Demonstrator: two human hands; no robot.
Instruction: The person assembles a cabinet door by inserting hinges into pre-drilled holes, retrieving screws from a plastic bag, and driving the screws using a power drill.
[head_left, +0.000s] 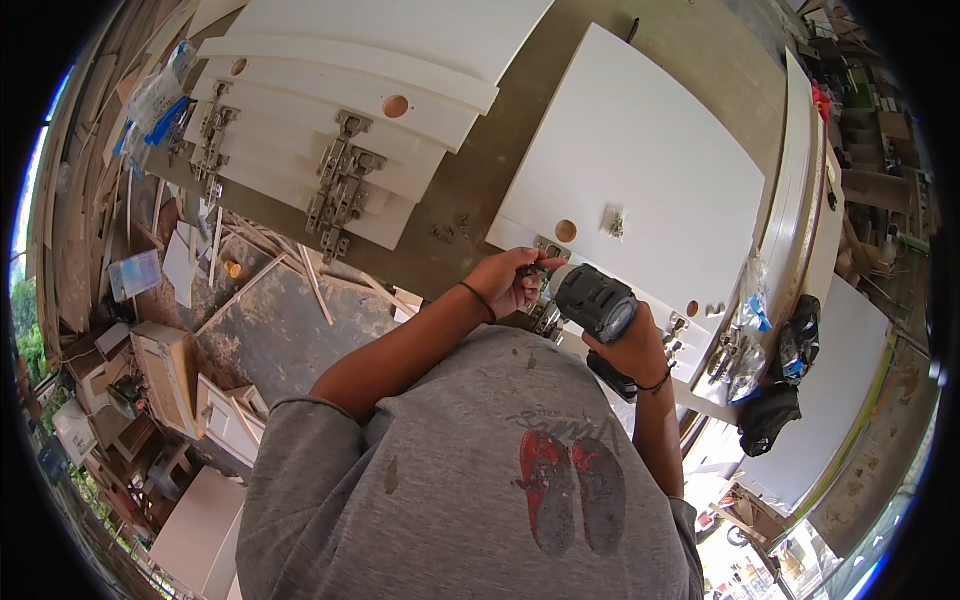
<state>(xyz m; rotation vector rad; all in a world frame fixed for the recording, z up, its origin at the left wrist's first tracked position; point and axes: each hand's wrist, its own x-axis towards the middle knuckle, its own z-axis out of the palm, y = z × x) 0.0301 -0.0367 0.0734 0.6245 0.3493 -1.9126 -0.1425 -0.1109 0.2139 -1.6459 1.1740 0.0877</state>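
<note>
My right hand point(640, 350) is wrapped round the grip of a dark cordless drill point(595, 300), whose front end points left toward my other hand. My left hand point(508, 281) is closed in a pinch just ahead of the drill; whatever is between the fingertips is too small to make out. Both hands are over the near edge of a white panel point(640, 140). A metal cabinet hinge point(549, 247) shows at that edge, partly hidden by my fingers and the drill. A small heap of screws point(615, 222) lies on the panel, beside a round hole point(566, 231).
Stacked white panels point(330, 90) with several metal hinges point(345, 180) stand to the left. Loose screws point(455, 228) lie on the brown tabletop between. Plastic bags point(750, 320) and a black bag point(772, 415) are at the right. Wood scraps point(318, 285) litter the floor.
</note>
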